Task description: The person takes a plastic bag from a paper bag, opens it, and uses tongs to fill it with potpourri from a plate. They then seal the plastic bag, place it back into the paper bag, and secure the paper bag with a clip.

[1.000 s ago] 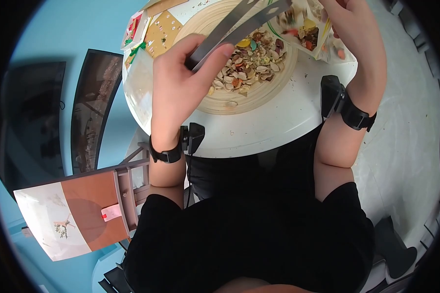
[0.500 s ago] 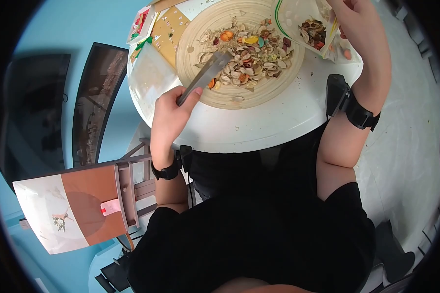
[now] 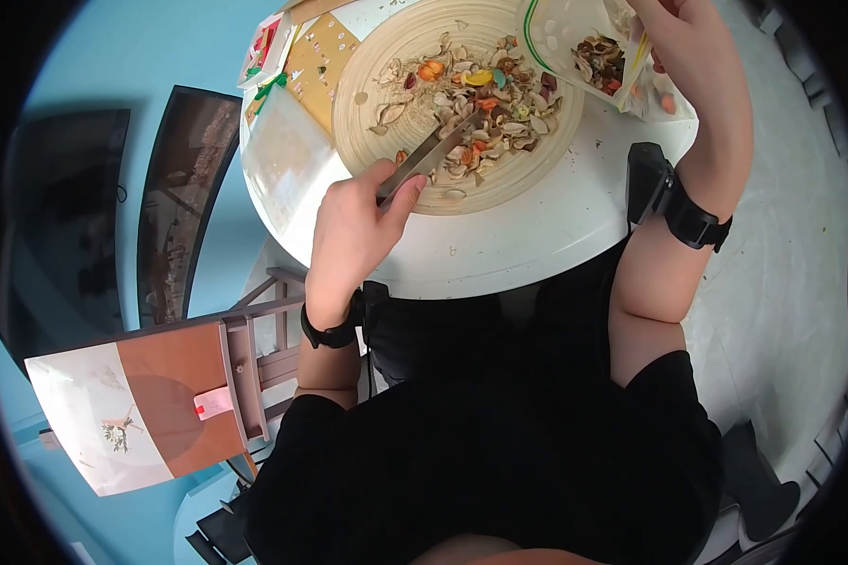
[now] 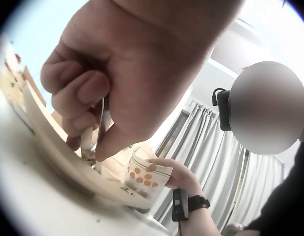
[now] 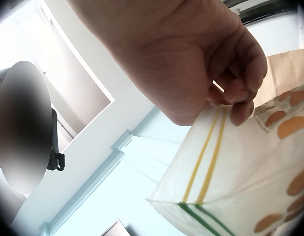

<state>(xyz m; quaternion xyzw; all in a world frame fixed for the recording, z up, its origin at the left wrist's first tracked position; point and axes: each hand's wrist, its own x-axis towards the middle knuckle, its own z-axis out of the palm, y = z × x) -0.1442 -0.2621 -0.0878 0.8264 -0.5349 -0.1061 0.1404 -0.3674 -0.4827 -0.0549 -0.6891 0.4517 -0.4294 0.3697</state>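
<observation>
In the head view my left hand (image 3: 353, 231) grips metal tongs (image 3: 429, 155), their tips down among dried petals (image 3: 513, 127) on a round wooden plate (image 3: 358, 132). The left wrist view shows the left hand (image 4: 112, 73) with thumb and fingers round the tongs, low over the plate's rim (image 4: 58, 152). My right hand (image 3: 683, 38) pinches the edge of a clear zip bag (image 3: 561, 42), which holds more petals (image 3: 601, 64) and stands tilted with its mouth towards the plate. In the right wrist view the fingers of the right hand (image 5: 191, 69) hold the bag (image 5: 211, 167) near its yellow-striped edge.
The plate lies on a round white table (image 3: 499, 259). At its left are a gold sheet (image 3: 316, 71), a box with red contents (image 3: 269, 47) and a clear packet (image 3: 287, 155). A chair (image 3: 245, 377) with a printed panel stands at the left.
The left hand with the tongs has drawn back from near the bag to the plate's near left, then moved slightly right, tips into the petals. The right hand still holds the bag.
</observation>
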